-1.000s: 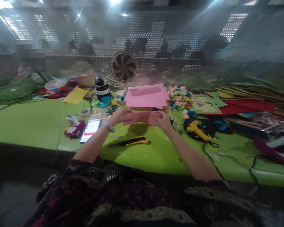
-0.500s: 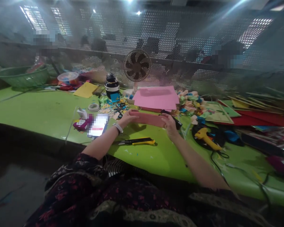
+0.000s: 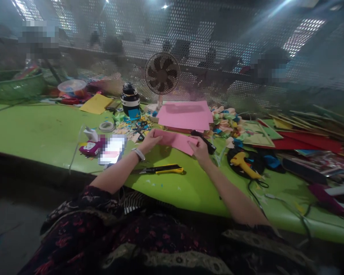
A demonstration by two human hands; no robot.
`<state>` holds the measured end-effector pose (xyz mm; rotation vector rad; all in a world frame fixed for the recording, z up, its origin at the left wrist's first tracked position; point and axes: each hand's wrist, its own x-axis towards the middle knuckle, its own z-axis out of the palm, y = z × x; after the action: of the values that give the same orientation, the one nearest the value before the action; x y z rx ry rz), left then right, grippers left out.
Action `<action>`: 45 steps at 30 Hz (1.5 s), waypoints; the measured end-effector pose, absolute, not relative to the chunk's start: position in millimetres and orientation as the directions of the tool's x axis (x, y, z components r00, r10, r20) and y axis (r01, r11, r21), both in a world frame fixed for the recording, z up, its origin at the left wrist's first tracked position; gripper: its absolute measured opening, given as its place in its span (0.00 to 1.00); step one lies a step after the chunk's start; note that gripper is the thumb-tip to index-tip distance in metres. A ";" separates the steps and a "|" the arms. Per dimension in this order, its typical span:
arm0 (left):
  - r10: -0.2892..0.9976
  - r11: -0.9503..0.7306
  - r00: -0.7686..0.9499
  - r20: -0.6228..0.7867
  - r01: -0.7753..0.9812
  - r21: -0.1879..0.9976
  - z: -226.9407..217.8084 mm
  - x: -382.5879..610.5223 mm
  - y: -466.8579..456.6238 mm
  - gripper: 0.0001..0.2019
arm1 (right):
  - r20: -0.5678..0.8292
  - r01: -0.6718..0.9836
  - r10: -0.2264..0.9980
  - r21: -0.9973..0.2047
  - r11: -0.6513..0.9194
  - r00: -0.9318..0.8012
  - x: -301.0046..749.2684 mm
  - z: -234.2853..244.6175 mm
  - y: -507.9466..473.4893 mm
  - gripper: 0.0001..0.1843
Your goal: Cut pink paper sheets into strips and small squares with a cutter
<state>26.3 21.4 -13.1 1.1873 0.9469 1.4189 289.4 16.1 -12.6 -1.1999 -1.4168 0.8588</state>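
Note:
A strip of pink paper is stretched between my two hands, raised a little over the green table. My left hand grips its left end, and my right hand pinches the right end. Nearer to me a yellow and black utility knife lies on the table with its blade pointing left. Behind the strip rests a stack of larger pink sheets. A black object, partly hidden, lies just past my right hand. Scissors sit among paper scraps beyond my left hand.
Left of my forearm are a phone, a purple object and a tape roll. A fan and a dark bottle stand behind. To the right are a yellow glue gun with its cable and red sheets.
The pink strip now hangs opened wider and slightly bowed, its face brighter. Both hands still hold its ends. The whole view has shifted slightly.

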 end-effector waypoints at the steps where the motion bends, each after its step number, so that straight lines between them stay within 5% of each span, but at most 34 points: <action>1: 0.976 -0.217 -0.020 0.218 -0.205 0.954 -11.6 26.6 20.7 0.16 | 0.291 0.233 0.955 -0.934 0.271 0.052 290.4 -11.1 15.7 0.26; 7: 0.989 -0.150 -0.014 0.149 -0.125 0.981 -7.5 22.5 23.3 0.16 | 0.409 0.440 0.911 -0.810 0.388 -0.049 300.1 -2.5 13.6 0.18; 13: 0.996 -0.050 -0.083 0.026 -0.297 0.953 -6.1 13.6 27.2 0.31 | 0.105 0.227 0.993 -0.970 0.089 0.062 299.7 -6.4 15.6 0.21; 17: 0.997 0.055 0.069 -0.034 -0.329 0.943 -7.4 15.9 23.6 0.44 | -0.037 0.103 0.988 -0.993 -0.053 0.149 298.1 -9.7 15.6 0.19; 26: 0.955 0.032 0.294 0.045 -0.251 0.968 -14.8 18.5 30.1 0.22 | -0.129 0.199 0.989 -0.970 -0.142 0.079 296.9 -8.5 5.1 0.18; 31: 0.951 -0.008 0.298 0.077 -0.228 0.974 -15.9 22.2 32.9 0.18 | -0.051 0.433 0.999 -0.900 -0.052 0.013 304.8 -4.3 3.5 0.17; 36: 0.979 -0.052 0.193 0.069 -0.092 0.994 -11.8 23.3 29.9 0.17 | 0.252 0.688 0.968 -0.706 0.168 0.023 309.1 -1.7 7.1 0.17; 41: 0.971 -0.234 -0.022 0.240 0.147 0.961 -2.8 24.5 20.4 0.13 | 0.102 0.384 0.993 -0.920 0.070 0.063 303.2 3.4 5.9 0.23; 45: 0.974 0.090 0.212 -0.082 -0.027 0.996 2.4 35.1 8.4 0.31 | 0.003 0.154 1.000 -0.988 0.001 0.013 292.1 9.0 -4.0 0.28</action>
<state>35.1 8.4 2.4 1.2122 1.0659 1.0074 292.1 -4.0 9.0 -1.3268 -1.3132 1.1208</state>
